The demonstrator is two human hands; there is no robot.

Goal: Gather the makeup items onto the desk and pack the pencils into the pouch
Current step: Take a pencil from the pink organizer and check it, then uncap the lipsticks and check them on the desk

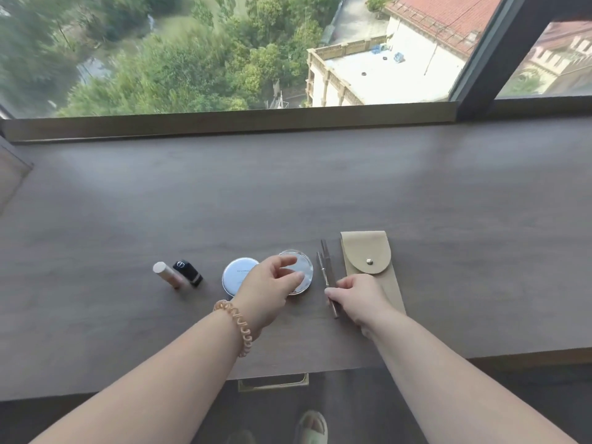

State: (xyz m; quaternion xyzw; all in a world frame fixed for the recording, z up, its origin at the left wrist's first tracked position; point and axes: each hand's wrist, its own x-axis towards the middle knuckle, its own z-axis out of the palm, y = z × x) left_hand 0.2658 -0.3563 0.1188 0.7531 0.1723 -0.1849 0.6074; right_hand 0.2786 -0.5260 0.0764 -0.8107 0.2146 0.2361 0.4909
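With lipsticks and compacts gathered on the surface, the left hand hovers loosely spread while the right hand pinches a pencil just left of the snapped-shut pouch, so packing remains.

A room in a high-rise home or hotel: a dark wooden tabletop runs beneath a wide dark-framed window overlooking treetops and red-tiled roofs.

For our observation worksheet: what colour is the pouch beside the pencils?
The pouch is beige, best seen in the head view.
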